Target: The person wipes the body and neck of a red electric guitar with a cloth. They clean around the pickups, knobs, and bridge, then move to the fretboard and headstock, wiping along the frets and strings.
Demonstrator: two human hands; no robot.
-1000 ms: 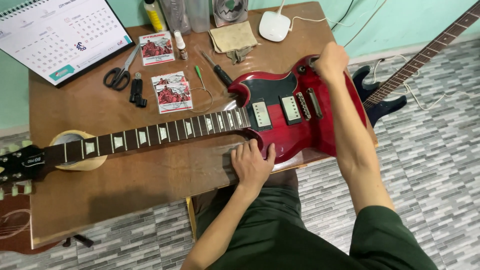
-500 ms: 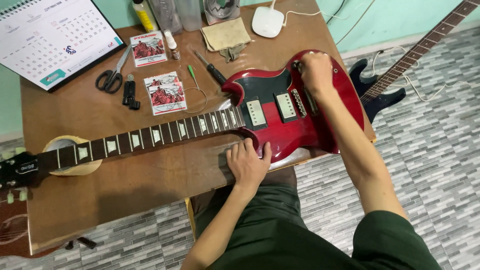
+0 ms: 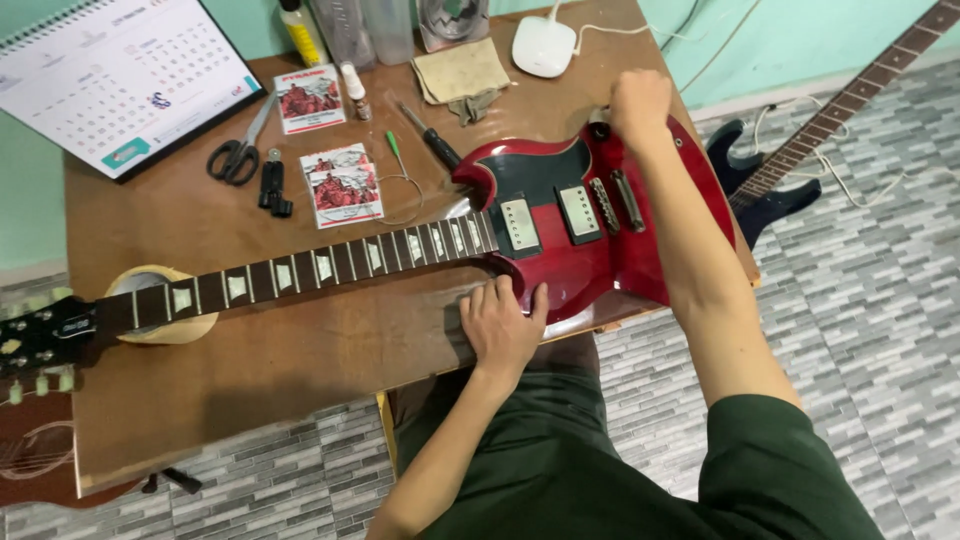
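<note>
Wooden bench [image 3: 300,370] carrying a red electric guitar [image 3: 600,225] laid flat, strings up. Its long axis runs left to right: headstock off the bench's left edge, body at the right. The left hand [image 3: 503,325], fingers spread open, presses flat on the bench against the body's near edge. The right hand [image 3: 640,100], fingers curled together, grips the body's far edge.

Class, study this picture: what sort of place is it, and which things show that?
Probably a small home guitar-repair bench: a glossy red electric guitar lies across a brown wooden table, beside black-handled scissors and a dark blue guitar on the floor.
</note>
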